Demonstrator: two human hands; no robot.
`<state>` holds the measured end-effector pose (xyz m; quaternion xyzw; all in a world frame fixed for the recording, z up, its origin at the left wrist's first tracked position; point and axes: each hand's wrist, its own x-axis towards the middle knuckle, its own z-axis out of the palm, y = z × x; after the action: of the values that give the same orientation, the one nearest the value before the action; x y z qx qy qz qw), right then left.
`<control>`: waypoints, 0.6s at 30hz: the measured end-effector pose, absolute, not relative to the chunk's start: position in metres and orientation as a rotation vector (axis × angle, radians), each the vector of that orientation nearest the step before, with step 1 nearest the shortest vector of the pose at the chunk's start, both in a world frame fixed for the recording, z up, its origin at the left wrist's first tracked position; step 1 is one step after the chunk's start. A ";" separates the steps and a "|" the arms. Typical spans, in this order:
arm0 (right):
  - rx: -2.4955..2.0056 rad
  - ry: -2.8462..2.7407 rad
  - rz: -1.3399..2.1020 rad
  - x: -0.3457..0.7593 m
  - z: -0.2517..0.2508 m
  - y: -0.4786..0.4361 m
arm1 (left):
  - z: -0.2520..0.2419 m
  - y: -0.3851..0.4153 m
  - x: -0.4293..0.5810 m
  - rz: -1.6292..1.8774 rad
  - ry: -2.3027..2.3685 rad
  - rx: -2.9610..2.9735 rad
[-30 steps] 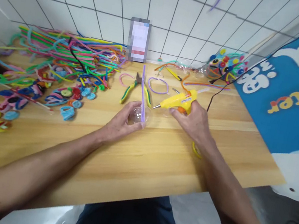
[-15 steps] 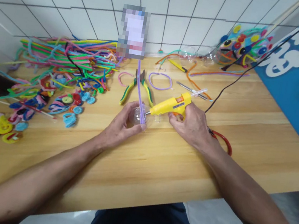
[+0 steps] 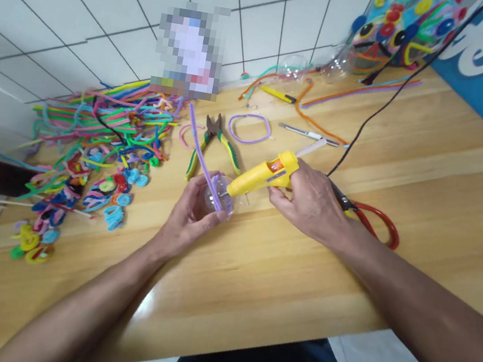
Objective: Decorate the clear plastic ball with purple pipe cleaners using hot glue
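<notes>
Right hand (image 3: pixel 311 202) wrapped round the glue gun (image 3: pixel 265 174), I point it left at the purple pipe cleaner (image 3: pixel 202 162) — slanting away across the clear ball (image 3: pixel 208 199) my left hand (image 3: pixel 188 216) cups.

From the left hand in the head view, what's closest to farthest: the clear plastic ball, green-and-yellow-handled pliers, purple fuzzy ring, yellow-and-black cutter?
Nearest the left hand first:
1. Clear plastic ball: held in it.
2. Green-and-yellow-handled pliers: lying just beyond.
3. Purple fuzzy ring: right of the pliers.
4. Yellow-and-black cutter: behind the ring.
</notes>
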<state>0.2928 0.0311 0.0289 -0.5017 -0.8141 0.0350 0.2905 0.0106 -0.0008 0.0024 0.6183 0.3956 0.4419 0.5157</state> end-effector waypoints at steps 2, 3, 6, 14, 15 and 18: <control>-1.330 -2.178 0.110 0.292 0.031 0.030 | 0.002 -0.001 0.009 1.050 0.968 1.480; -1.325 -2.182 0.115 0.292 0.032 0.030 | 0.002 -0.002 0.008 1.044 0.976 1.478; -1.315 -2.188 0.125 0.292 0.033 0.029 | 0.003 -0.003 0.006 1.032 0.996 1.485; -1.263 -2.192 0.170 0.294 0.034 0.028 | 0.008 -0.004 0.007 1.013 1.035 1.533; -1.254 -2.193 0.173 0.294 0.033 0.028 | 0.008 -0.004 0.007 1.009 1.042 1.538; -1.234 -2.195 0.179 0.293 0.033 0.027 | 0.010 -0.005 0.007 0.993 1.051 1.547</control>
<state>0.2934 0.0273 0.0325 -0.4658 -0.8285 0.0674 0.3036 0.0073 -0.0048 0.0099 0.6368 0.4327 0.4088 0.4901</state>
